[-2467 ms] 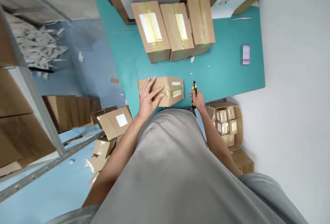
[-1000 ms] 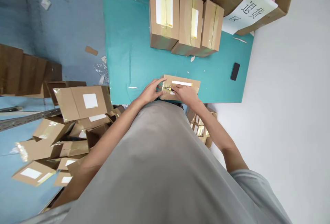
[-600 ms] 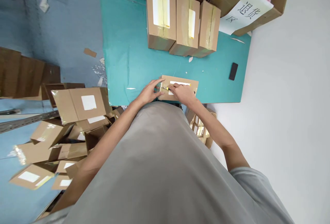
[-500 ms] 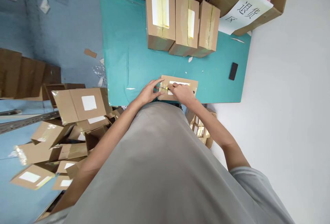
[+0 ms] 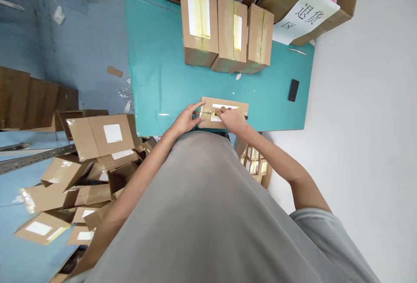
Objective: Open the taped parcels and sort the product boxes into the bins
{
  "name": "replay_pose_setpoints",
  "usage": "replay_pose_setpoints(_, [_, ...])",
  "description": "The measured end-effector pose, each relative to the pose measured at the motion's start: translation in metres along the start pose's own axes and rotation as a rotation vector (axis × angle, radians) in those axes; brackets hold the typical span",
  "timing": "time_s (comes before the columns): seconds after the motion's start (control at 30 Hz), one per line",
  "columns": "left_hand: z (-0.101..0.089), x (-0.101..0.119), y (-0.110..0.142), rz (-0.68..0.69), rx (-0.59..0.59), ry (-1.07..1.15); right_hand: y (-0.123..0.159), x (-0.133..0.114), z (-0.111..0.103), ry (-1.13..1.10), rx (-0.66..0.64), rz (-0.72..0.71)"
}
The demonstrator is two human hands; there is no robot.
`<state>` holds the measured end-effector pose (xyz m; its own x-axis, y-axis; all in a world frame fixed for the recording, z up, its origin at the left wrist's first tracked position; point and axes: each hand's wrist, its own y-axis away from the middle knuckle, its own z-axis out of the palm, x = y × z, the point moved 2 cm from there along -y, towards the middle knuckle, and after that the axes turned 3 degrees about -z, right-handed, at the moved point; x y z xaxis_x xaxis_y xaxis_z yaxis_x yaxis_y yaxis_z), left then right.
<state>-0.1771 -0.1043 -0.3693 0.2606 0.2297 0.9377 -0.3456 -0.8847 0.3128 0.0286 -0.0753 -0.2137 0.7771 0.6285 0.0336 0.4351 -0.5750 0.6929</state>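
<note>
A taped cardboard box [image 5: 211, 101] with a white label lies on the turquoise tabletop at its near edge, close to my body. My left hand [image 5: 185, 120] grips the left end of this box, thumb on the near side and fingers on the far side. In my right hand [image 5: 233, 119] is a utility knife [image 5: 215, 114]; its yellow front part points left over the taped seam, and a dark end sticks out behind the hand. The fingers hide most of the knife. A dark slit shows along the seam to the left of it.
Three taped cartons [image 5: 230, 31] stand farther back on the table [image 5: 176, 87]. Behind them is a large carton [image 5: 345, 5] with a paper sign. A black phone [image 5: 293, 90] lies at the right. Opened boxes [image 5: 94, 137] are heaped on the floor to the left.
My right hand has drawn the knife a little to the right along the box's seam. My left hand keeps its grip on the box end. The view has shifted slightly.
</note>
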Motion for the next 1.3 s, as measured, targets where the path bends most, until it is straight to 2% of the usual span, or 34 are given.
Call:
replay_pose_setpoints(0.13, [-0.001, 0.002, 0.0, -0.011, 0.009, 0.005, 0.02, 0.027, 0.008, -0.001, -0.077, 0.098])
replay_pose_setpoints(0.33, [-0.003, 0.004, -0.003, 0.005, 0.027, 0.0, 0.061, 0.075, 0.038, 0.021, -0.132, 0.246])
replay_pose_setpoints(0.5, [-0.001, 0.007, -0.001, -0.032, 0.03, -0.009, 0.069, 0.084, 0.046, 0.016, -0.13, 0.284])
replay_pose_setpoints(0.67, [0.004, 0.008, 0.004, -0.07, 0.053, -0.015, 0.068, 0.083, 0.041, -0.028, -0.122, 0.258])
replay_pose_setpoints(0.83, [0.008, 0.005, 0.004, -0.104, 0.09, 0.007, 0.07, 0.092, 0.046, -0.035, -0.116, 0.223])
replay_pose_setpoints(1.17, [0.021, 0.025, 0.003, -0.258, 0.276, -0.044, 0.072, 0.125, 0.069, -0.095, -0.084, 0.095])
replay_pose_setpoints(1.3, [0.033, 0.038, 0.001, -0.325, 0.338, -0.079, 0.075, 0.143, 0.085, -0.13, -0.052, 0.025])
